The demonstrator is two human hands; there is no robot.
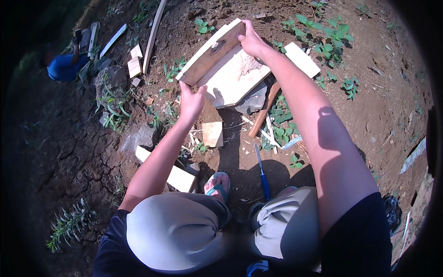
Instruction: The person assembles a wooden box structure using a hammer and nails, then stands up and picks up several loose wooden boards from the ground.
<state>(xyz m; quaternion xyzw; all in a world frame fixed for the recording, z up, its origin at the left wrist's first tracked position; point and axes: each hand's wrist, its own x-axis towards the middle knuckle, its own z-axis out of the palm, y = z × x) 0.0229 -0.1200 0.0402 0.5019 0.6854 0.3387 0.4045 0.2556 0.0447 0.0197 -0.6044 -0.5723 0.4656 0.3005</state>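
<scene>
Both my hands grip a narrow wooden plank by its ends, its brown knotted face toward me. My left hand is closed round the near left end. At the far right end, my right hand has its thumb on the brown face and its fingers behind. The plank stands on edge along the far side of a wider pale board; whether they are joined I cannot tell. Beneath the board is a grey stone. A wooden tool handle slants out beside it, its head hidden.
A blue-handled tool with a narrow metal blade lies between my feet. A small wood block, an offcut and another pale board lie around. Rocks and planks are left; a person in blue is far left.
</scene>
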